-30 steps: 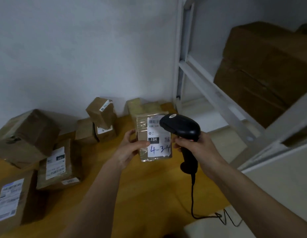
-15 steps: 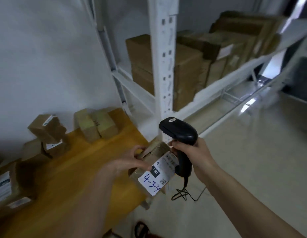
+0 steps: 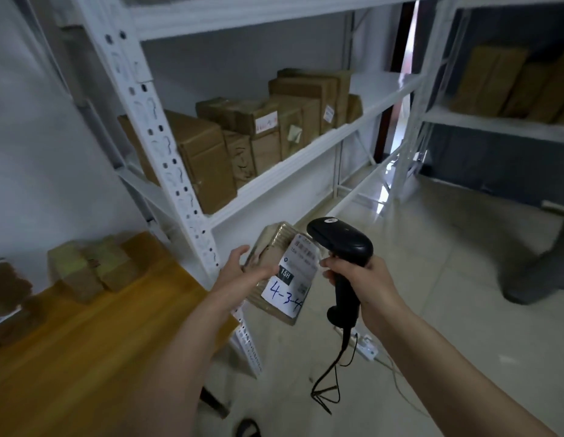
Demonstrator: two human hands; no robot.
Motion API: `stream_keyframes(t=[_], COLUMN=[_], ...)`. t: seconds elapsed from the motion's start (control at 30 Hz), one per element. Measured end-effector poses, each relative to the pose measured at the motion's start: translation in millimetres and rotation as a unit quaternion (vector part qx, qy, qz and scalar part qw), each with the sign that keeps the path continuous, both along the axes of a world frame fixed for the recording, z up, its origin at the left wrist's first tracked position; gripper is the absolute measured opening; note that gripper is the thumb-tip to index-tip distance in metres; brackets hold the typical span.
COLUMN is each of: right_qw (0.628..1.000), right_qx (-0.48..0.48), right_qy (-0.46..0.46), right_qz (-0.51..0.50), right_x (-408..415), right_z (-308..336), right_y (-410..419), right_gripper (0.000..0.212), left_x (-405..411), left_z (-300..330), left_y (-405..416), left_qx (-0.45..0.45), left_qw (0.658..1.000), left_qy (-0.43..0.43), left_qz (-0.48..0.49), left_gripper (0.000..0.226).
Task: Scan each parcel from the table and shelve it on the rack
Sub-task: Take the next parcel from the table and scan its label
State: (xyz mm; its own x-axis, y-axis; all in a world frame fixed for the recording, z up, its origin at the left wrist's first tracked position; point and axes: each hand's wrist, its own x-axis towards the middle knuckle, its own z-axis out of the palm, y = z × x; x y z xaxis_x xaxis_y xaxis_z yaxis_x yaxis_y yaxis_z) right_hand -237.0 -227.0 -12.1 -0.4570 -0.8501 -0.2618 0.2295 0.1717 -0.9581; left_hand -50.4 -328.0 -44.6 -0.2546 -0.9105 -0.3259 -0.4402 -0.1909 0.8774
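Left hand (image 3: 242, 272) holds the parcel (image 3: 279, 272) from its left side, thumb laid over the front face and fingers curled behind it, out in the air just past the corner of the table (image 3: 94, 348) and in front of the rack (image 3: 167, 146). Right hand (image 3: 357, 279) is wrapped around the grip of the scanner (image 3: 343, 247), just to the right of the parcel, the scanner's head up beside the parcel's top edge.

The parcel is a flat brown carton wrapped in shiny clear tape, tilted so its top leans away. A white label (image 3: 294, 275) covers much of its face, with a black "15H" block and "4-3-4" handwritten in blue.

The rack is white metal with punched uprights; its middle shelf carries a row of plain cardboard boxes (image 3: 242, 137), dull and creased, some taped. The table is smooth yellow wood, with a few small cartons (image 3: 91, 266) near its far edge. The scanner is black plastic, pistol-shaped, its cable (image 3: 334, 370) dropping to a pale tiled floor (image 3: 432, 310).

Compared with a second ago, the view has swung from the table to the rack, and the parcel, then upright above the tabletop, now sits tilted beyond the table's edge. The scanner head then overlapped the label; now it stands to the side.
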Motion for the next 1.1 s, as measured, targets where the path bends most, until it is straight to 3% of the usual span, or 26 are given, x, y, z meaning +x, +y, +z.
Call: stream_keyframes(t=[0.2, 0.43, 0.6, 0.77, 0.87, 1.0, 1.1], right_qw=[0.999, 0.997, 0.997, 0.995, 0.995, 0.993, 0.99], right_qx=[-0.036, -0.069, -0.076, -0.096, -0.1, -0.118, -0.132], right_qy=[-0.02, -0.02, -0.002, 0.014, 0.002, 0.005, 0.018], right_qz=[-0.021, -0.025, -0.031, -0.02, -0.015, 0.018, 0.039], right_x=[-46.0, -106.0, -166.7, -226.9, -252.3, -280.2, -299.9], right_z=[13.1, 29.6, 43.7, 60.6, 65.7, 72.0, 81.4], right_y=[1.1, -35.4, -75.5, -127.1, -160.1, -198.6, -220.0], right_gripper=[0.014, 0.007, 0.009, 0.008, 0.008, 0.017, 0.019], left_x=[-53.4, -124.1, -195.5, -251.0, -269.3, -295.4, -317.1], left_z=[21.5, 43.5, 57.6, 71.3, 81.0, 102.2, 123.9], left_y=[-7.0, -46.9, -92.1, -137.4, -168.4, -202.5, -220.4], left_qx=[-0.071, -0.115, -0.112, -0.123, -0.133, -0.169, -0.195], left_qw=[0.994, 0.989, 0.991, 0.989, 0.986, 0.978, 0.974], left_qy=[0.031, 0.053, 0.054, 0.072, 0.082, 0.095, 0.087], left_qz=[0.074, 0.075, 0.05, 0.048, 0.065, 0.077, 0.073], left_gripper=[0.072, 0.058, 0.079, 0.078, 0.093, 0.058, 0.062])
